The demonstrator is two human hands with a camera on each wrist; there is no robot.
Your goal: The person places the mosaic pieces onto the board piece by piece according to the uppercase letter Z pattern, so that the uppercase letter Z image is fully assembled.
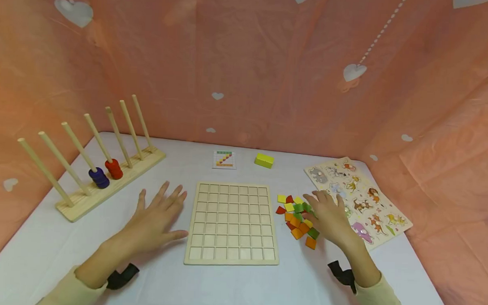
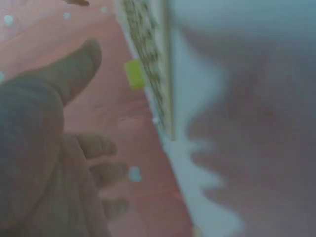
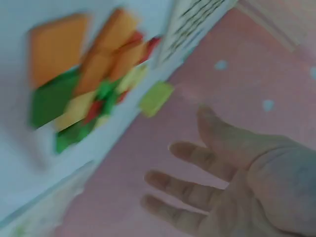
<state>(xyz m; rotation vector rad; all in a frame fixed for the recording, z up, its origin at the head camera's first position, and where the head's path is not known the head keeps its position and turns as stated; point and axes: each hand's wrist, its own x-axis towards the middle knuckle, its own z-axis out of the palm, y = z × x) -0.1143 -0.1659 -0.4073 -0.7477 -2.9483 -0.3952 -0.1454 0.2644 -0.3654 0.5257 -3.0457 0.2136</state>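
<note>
A wooden grid board (image 1: 231, 262) with rows of square cells lies flat in the middle of the table. To its left, my left hand (image 1: 154, 223) is held with fingers spread, the thumb tip right at the board's left edge. Small colored tiles (image 1: 297, 234) in orange, green, yellow and red lie in a loose pile on the board's right. My right hand (image 1: 326, 218) is over the right side of this pile, its fingers hiding some tiles in the head view. In the right wrist view its fingers (image 3: 187, 190) are apart and hold nothing.
A wooden peg stand (image 1: 118, 184) with purple rings (image 1: 99, 178) and red rings (image 1: 114, 169) stands left. Behind the board lie a small pattern card (image 1: 224, 160) and a yellow-green block (image 1: 264, 161). An animal puzzle board (image 1: 381, 206) lies right. Pink curtain (image 1: 247, 72) surrounds the table.
</note>
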